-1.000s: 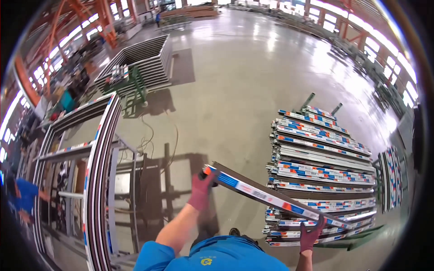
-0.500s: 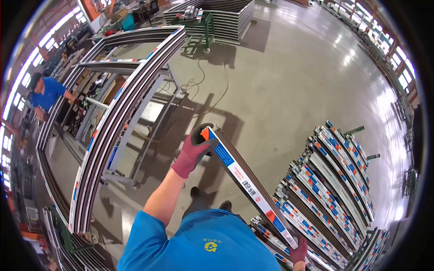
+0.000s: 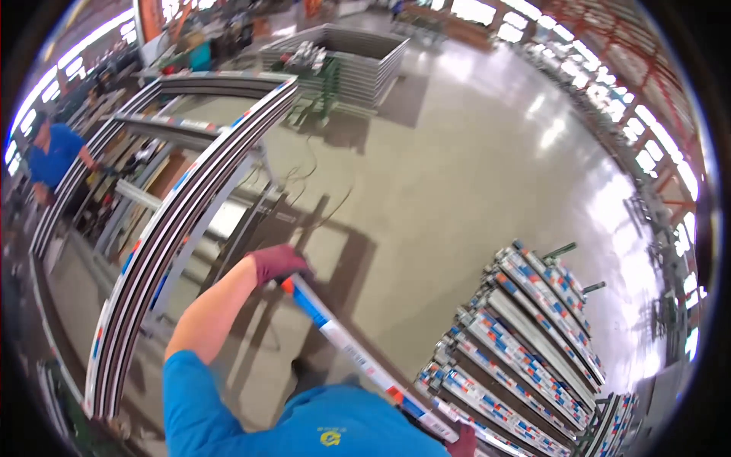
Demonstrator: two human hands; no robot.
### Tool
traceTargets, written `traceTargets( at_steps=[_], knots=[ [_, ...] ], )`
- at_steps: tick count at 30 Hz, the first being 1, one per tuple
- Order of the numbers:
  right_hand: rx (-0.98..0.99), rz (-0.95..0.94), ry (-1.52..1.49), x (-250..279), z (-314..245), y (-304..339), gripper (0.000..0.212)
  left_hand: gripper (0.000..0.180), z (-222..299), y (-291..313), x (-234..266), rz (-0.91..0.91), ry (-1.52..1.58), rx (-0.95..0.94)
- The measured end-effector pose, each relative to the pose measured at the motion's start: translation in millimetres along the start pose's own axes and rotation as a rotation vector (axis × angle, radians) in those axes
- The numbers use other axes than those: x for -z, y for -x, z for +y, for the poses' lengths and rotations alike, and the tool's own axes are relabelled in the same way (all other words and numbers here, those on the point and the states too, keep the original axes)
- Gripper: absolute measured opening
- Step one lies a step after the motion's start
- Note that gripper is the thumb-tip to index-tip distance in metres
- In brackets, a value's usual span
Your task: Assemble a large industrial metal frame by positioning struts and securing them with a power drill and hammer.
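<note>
A long aluminium profile, dark on its side and covered with white, blue and red film, lies slantwise in front of my body. My left hand, in a maroon and dark glove, grips its far left end; the fingers curl over the tip and are partly hidden. At the near right end my gloved right hand is closed around the profile, close to the picture's lower edge. Beside that hand stands a rack of stacked aluminium profiles with similar film.
On my left a large rectangular frame stack lies on a metal stand. Behind it a person in blue works. Farther off are a green trolley and a stack of grey frames. Cables lie on the floor.
My left hand has moved left and nearer to me, swinging its end of the profile along. My right hand, still on the other end, sits lower and farther left. The whole view has shifted.
</note>
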State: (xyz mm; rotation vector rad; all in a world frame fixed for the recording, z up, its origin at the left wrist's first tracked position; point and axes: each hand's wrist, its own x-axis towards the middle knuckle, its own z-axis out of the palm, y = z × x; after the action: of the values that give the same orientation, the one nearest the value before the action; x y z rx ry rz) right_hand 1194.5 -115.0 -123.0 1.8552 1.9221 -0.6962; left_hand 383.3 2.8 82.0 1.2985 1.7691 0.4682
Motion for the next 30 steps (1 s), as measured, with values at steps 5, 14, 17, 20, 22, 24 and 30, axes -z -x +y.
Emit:
traceTargets(
  at_steps=[5,14,17,20,22,24,30],
  knots=[
    [0.211,0.204,0.128,-36.1,18.8,-9.9,0.053,0.022,5.1,-16.5,19.6,-0.072,-0.019,0.029],
    [0.422,0.298,0.079,44.7,-121.5,-31.2,0.070,0.047,-108.6,-28.5,-23.7,0.404,1.057,0.135],
    [0.445,0.202,-0.067,106.1,-243.9,-53.1,0.079,0.047,-150.6,-10.4,-161.4,-0.017,1.067,0.065],
    [0.573,0.303,-0.124,127.9,-333.4,-79.7,0.067,0.058,-117.6,-21.2,-276.8,-0.245,0.841,-0.177],
    [0.688,0.276,-0.124,131.3,-386.8,-96.1,0.057,0.066,-55.6,-20.8,-304.9,-0.103,1.057,-0.233],
    [0.685,0.289,-0.168,133.4,-424.1,-80.7,0.059,0.053,-32.6,-29.8,-307.7,0.280,1.265,-0.058],
    [0.791,-0.086,-0.219,107.0,-353.7,-69.5,0.100,0.034,-67.9,-12.3,-273.4,0.789,0.453,-0.281]
  ],
)
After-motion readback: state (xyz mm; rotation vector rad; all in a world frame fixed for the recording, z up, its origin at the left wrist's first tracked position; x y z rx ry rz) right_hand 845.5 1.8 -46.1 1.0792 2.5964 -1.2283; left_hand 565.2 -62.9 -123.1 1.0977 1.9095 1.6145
